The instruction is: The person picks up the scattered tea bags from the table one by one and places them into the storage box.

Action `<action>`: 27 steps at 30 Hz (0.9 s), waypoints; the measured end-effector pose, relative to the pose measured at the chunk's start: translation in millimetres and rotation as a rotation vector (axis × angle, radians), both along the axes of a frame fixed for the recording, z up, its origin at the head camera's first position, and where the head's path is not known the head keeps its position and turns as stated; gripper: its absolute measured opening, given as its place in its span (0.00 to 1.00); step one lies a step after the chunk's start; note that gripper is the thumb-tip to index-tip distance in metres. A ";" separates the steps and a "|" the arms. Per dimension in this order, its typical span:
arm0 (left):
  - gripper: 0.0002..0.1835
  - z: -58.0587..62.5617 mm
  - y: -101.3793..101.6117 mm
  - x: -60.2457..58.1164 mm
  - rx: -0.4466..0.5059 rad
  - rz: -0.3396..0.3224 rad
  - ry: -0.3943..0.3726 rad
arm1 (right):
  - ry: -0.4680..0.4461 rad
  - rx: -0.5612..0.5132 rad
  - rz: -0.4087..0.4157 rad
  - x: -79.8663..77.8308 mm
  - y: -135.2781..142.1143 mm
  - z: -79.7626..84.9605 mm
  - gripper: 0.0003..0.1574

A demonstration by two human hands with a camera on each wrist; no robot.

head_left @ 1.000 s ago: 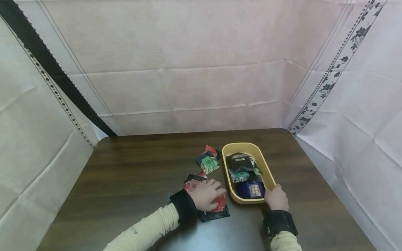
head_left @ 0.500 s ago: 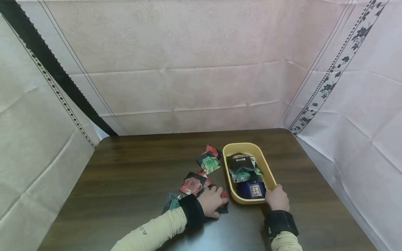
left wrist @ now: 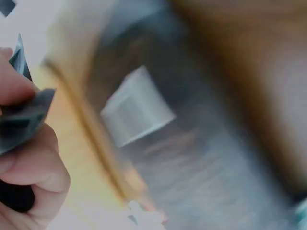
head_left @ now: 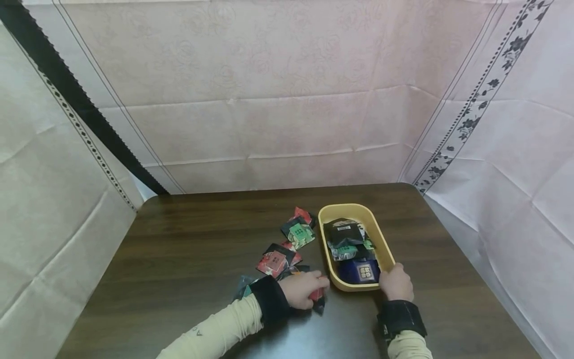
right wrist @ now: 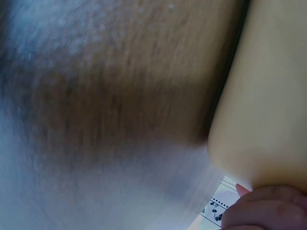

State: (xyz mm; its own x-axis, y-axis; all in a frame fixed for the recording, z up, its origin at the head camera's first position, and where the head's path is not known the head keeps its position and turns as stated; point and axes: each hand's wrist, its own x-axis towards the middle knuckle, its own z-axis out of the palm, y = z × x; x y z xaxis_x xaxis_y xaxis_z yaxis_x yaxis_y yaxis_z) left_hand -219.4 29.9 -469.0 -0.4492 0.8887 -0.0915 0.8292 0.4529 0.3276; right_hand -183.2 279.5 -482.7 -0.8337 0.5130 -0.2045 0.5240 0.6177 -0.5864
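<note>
On brown counter [head_left: 193, 239], right of middle: yellow basket [head_left: 381, 244], black packet [head_left: 346, 233] and blue packet [head_left: 358, 271] inside, blue one at near end. Right hand [head_left: 396, 284] grips basket's near right corner. Left hand [head_left: 301, 291], just left of basket's near end, pinches red-and-black packet [head_left: 318, 296]. Beyond left hand: red packet [head_left: 273, 262], then green-labelled packet [head_left: 299, 233] farther off, left of basket.

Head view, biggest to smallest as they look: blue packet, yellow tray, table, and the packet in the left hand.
Table
Yellow tray
Blue packet
Packet in the left hand, ranked by its visible part; full size unsure
</note>
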 end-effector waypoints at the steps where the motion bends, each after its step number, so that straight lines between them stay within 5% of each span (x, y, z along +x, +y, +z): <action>1: 0.23 3.4 0.6 -2.4 0.025 0.001 -0.008 | 0.000 -0.001 -0.001 0.1 0.3 0.1 0.27; 9: 0.22 27.9 16.1 -23.0 0.168 0.013 -0.032 | 0.002 -0.008 -0.004 0.2 0.8 0.6 0.26; 16: 0.23 46.0 51.5 -50.8 0.295 0.069 -0.018 | 0.000 0.000 -0.004 0.1 0.3 -3.1 0.27; 23: 0.27 47.5 83.4 -81.8 0.299 0.187 0.002 | 0.005 0.004 0.009 2.0 -2.4 -4.0 0.26; 27: 0.30 39.9 93.6 -97.9 0.294 0.199 0.012 | 0.009 0.005 -0.003 1.8 -1.4 -0.8 0.27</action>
State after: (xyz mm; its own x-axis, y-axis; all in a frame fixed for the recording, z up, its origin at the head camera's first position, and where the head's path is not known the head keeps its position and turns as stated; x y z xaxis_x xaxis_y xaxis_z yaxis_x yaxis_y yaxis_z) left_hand -317.3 123.5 -429.0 -0.6158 0.7712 0.1610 0.7385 0.4939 0.4590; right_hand -181.4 278.2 -483.4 -0.8340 0.5161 -0.1949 0.5205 0.6191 -0.5880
